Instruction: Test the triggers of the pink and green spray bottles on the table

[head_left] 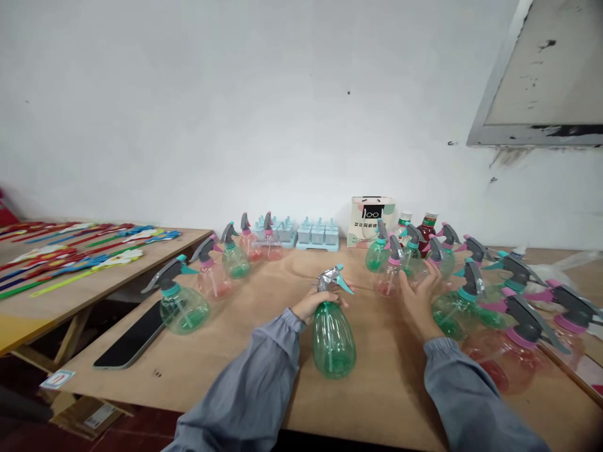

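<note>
My left hand point(318, 302) is closed around the neck of a green spray bottle point(334, 342), which leans slightly over the front middle of the table. Its grey head and teal trigger stick out above my fingers. My right hand point(421, 298) is open, thumb and fingers apart, among the spray bottles on the right. Beside its thumb stands a pink spray bottle point(389, 280), and its fingertips are close to a grey spray head point(437, 248); whether they touch it I cannot tell. A larger green spray bottle point(455, 307) stands right of this hand.
Several spray bottles stand at the left, including a green one point(183, 311) near a phone point(132, 339). Light blue popsicle molds point(318, 235), a printed bag point(370, 229) and a red-brown bottle point(428, 229) line the wall. Colourful sticks point(70, 263) cover the left table.
</note>
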A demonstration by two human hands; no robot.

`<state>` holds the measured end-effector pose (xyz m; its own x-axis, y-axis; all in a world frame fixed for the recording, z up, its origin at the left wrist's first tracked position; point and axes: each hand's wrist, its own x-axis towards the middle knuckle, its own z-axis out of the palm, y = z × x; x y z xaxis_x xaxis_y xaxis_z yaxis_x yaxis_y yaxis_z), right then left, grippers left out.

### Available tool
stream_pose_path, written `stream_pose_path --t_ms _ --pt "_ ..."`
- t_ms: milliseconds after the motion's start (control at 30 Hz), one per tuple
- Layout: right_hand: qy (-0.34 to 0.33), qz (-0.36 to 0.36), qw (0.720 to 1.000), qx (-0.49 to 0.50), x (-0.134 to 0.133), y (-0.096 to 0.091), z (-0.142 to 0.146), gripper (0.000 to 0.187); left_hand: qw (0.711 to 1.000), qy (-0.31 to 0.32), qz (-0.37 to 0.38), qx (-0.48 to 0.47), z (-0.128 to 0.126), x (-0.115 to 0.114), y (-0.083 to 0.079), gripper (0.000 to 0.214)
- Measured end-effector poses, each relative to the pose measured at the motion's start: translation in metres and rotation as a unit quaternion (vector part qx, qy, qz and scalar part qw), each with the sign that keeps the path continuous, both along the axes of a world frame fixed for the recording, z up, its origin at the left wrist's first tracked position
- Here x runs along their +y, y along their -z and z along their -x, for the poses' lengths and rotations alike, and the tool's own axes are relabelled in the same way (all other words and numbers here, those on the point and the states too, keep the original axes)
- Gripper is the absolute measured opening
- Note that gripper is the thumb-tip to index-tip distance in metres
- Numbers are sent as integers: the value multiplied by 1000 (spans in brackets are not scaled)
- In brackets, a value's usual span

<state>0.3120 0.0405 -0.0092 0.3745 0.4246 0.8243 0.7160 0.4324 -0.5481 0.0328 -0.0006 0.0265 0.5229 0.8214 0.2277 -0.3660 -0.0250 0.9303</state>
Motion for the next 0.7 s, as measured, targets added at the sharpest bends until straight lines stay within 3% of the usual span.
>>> stream_pose_path --t_ms 100,200,367,533,700 --pt "-17 42 999 -7 25 15 -9 83 999 33 5 -3 1 1 2 39" --pt "-58 84 995 -6 36 30 -8 85 999 31 13 6 -2 4 6 37" --pt "-102 112 988 -2 34 41 -1 79 994 -90 67 7 -5 10 10 20" --pt "-106 119 987 -22 27 45 4 80 999 -42 7 20 -2 7 4 30" --pt "-104 121 987 -27 24 46 9 86 995 -91 32 -3 -3 10 6 22"
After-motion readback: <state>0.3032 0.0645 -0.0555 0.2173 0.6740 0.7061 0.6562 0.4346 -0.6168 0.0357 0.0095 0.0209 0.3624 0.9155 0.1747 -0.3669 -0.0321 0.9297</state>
